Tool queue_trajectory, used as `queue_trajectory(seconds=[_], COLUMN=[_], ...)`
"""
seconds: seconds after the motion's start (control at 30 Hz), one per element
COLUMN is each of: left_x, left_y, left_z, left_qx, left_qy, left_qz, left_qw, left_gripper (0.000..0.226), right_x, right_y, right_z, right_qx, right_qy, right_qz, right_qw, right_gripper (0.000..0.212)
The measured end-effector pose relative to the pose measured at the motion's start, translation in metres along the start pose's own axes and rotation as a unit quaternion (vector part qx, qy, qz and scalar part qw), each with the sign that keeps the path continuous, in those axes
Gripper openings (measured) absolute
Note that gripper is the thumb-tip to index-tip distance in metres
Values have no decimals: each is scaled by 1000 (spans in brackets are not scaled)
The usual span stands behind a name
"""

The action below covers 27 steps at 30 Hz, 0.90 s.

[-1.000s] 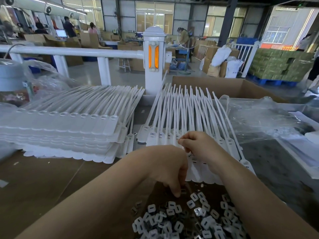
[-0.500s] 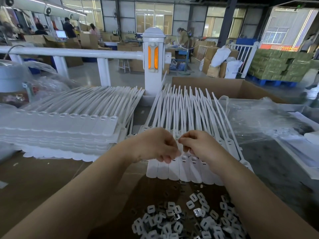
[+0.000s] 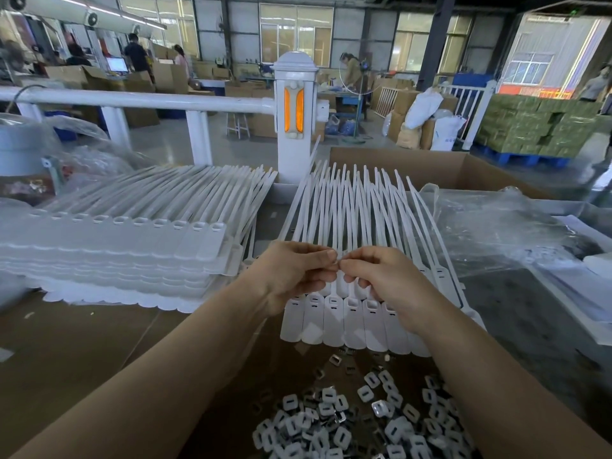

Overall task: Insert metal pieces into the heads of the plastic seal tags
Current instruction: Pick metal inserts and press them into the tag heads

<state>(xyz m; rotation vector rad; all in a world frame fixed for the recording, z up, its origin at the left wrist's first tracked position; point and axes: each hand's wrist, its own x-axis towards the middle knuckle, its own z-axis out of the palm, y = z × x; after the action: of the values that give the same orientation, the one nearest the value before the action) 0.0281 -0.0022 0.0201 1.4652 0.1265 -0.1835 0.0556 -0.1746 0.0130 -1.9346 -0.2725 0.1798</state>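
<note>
The left hand (image 3: pixel 291 276) and the right hand (image 3: pixel 384 279) meet fingertip to fingertip above the row of seal tags (image 3: pixel 351 323). Both have the fingers curled, and thumb and forefinger pinch at the meeting point; something very small is between them, but I cannot tell what it is. The hands are over the heads of the tags, which lie side by side with the flat label ends toward the person and the thin tails (image 3: pixel 357 207) fanning away toward the white post (image 3: pixel 293 117).

At far left, well apart from the hands, stands a tall stack of white tag sheets (image 3: pixel 126 253) on the cardboard surface (image 3: pixel 66 352). Below the hands, nearer to the person, is a loose pile of metal pieces (image 3: pixel 357 422), between the two forearms, some white-faced and some shiny. To the right of the tags lies crumpled clear plastic film (image 3: pixel 503 233), and behind it an open cardboard box (image 3: pixel 430 167).
</note>
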Motion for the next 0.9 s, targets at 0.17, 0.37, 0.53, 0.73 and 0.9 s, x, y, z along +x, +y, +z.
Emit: queue_trajectory(seconds=[0.17,0.37,0.53,0.73,0.9], left_x=[1,3,2,4,4], left_y=[-3,-2,-2,0,-3], left_z=[3,2,2,-5,-9], left_qx=[-13,-35,-15,246,500], left_qy=[2,0,-11,44,-24], left_qz=[-11,-5,5,74,69], left_qw=[1000,999,1000,965,863], left_gripper=[22,18,17,12,12], right_x=[0,1,2,2,2], right_y=[1,0,-1,-1,-1], right_z=[0,1,0,-2,-2], right_qx=[15,26,32,21,-112], right_qy=[6,-3,2,4,-6], right_qz=[-9,-17,-28,4,-9], right_qw=[1000,1000,999,1000,994], right_gripper=[4,7,8,10,14])
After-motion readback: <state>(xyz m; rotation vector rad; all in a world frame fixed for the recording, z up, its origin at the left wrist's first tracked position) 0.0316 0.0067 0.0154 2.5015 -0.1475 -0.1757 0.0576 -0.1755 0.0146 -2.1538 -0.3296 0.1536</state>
